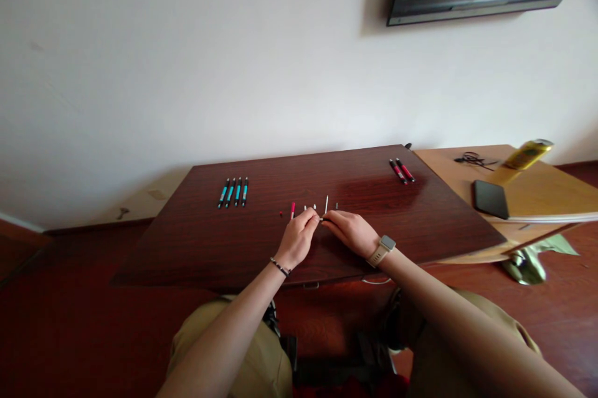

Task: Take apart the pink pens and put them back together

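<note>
Left hand (298, 237): fingertips pinched on a small dark pen part (321, 219) — too small to identify.
Right hand (351, 231): pinching its other end.
Axis: part lies left–right between both hands, over the table (210, 242).
Nearby: loose pen pieces (308, 207) just beyond.

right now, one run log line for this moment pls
left hand + right hand: pinching small pen part together | loose pen pieces just beyond | blue pens far left | red pens far right

- Both hands, left hand (299, 237) and right hand (349, 232), met over a tiny pen part (321, 218) at the dark table's (210, 242) middle
- Four blue pens (233, 192) lay far left on that table
- Two red pens (402, 170) lay at its far right
</note>
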Action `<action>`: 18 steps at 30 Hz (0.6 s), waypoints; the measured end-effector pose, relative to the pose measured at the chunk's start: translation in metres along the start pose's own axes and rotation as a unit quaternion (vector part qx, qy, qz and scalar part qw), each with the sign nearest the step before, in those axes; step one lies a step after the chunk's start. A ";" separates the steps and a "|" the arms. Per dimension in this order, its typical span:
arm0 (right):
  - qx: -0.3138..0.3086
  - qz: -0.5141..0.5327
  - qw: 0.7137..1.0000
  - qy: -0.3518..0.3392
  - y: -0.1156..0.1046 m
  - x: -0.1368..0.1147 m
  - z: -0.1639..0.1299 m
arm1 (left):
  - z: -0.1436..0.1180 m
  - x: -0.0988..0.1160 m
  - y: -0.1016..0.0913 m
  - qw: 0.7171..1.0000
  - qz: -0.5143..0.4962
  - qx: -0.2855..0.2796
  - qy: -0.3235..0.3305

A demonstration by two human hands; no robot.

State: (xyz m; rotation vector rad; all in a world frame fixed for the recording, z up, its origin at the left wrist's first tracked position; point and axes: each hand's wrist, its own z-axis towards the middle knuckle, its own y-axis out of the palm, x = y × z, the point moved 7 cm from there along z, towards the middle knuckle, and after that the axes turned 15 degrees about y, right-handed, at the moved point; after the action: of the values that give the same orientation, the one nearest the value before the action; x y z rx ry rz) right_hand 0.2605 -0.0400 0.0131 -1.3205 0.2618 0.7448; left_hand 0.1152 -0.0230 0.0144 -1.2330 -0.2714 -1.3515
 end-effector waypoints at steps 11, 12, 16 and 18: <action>-0.045 0.013 0.999 0.005 -0.001 0.000 -0.005 | 0.000 0.011 0.002 0.999 0.010 -0.020 0.023; -0.041 0.010 0.999 0.004 -0.001 -0.001 -0.004 | 0.000 0.010 0.001 1.000 0.009 -0.012 0.019; -0.020 0.008 1.000 -0.001 -0.003 -0.003 -0.004 | 0.001 0.004 0.000 1.000 0.007 0.016 0.003; -0.014 0.008 1.000 -0.007 -0.004 -0.004 -0.004 | 0.001 0.001 0.000 1.000 -0.001 0.023 -0.001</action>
State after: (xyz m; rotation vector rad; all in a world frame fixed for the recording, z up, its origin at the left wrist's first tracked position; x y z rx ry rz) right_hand 0.2610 -0.0450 0.0173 -1.3412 0.2511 0.7727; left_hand 0.1165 -0.0230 0.0156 -1.1955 -0.3029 -1.3382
